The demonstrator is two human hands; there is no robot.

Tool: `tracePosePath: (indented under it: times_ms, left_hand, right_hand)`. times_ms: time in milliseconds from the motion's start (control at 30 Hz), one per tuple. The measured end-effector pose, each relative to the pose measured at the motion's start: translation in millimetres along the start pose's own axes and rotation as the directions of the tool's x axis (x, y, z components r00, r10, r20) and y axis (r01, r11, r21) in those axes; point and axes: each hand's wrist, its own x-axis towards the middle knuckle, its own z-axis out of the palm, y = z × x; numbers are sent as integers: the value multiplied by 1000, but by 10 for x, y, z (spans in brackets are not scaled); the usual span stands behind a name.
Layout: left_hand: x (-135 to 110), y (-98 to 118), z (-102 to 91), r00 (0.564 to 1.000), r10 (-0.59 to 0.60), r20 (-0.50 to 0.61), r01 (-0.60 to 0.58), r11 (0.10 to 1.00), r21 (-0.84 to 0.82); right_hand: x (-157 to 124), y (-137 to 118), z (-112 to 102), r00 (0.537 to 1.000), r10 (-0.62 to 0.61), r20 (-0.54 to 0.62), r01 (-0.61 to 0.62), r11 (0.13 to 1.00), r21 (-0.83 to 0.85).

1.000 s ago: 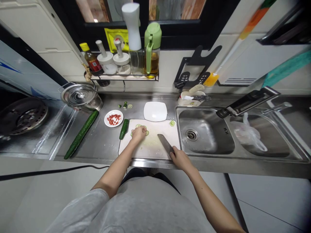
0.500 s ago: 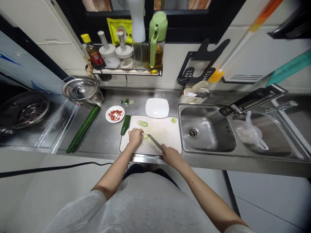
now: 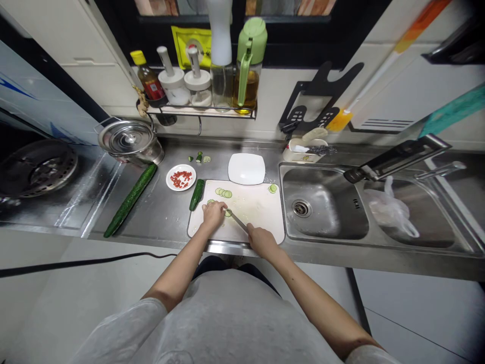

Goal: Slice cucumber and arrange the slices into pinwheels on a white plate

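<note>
A kitchen knife (image 3: 238, 222) is gripped by its handle in my right hand (image 3: 262, 240), its blade slanting up and left over the white cutting board (image 3: 261, 217). Near its tip lies a cucumber slice (image 3: 228, 213), partly behind the blade. My left hand (image 3: 213, 215) rests on the board with its fingers curled together, fingertips at the knife tip; what they hold is hidden. Just beyond the hand, several overlapping cucumber slices (image 3: 223, 192) lie on the board. More slices (image 3: 272, 188) sit at its far right corner. A cut cucumber piece (image 3: 196, 195) leans along the board's left edge.
A plate of chopped red bits (image 3: 181, 186), a white dish (image 3: 246, 174) and cucumber ends (image 3: 199, 157) stand behind the board. A whole cucumber (image 3: 131, 200) and steel pot (image 3: 131, 139) are left; a double sink (image 3: 324, 222) is right. Bottles (image 3: 248, 86) stand on a wall rack.
The knife has shifted slightly left and up, its tip now at my left fingertips and its blade partly over the slice. The left hand stays nearly in place. The view has shifted a little.
</note>
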Motion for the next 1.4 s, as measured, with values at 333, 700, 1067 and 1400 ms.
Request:
tracePosePath:
  times_ms: [333,700,1067,1400]
  left_hand:
    - [4,2,7,1000,5,-4,-5,1000,-7]
    - [17,5,-16,1000,8,29,-8,1000,-3]
    - [33,0,-10,999,12,36,-12,1000,6]
    - [36,7,-12,999,12,34,-13,1000,28]
  right_hand:
    - [24,-23,-8,1000,-11,23,11,1000,2]
    - [52,-64,2,999,9,40,-9,1000,-1]
    - [81,-97,23,1000,3,28,-3,1000,-4]
    - [65,-81,79,1000,6,12,-5,1000,-18]
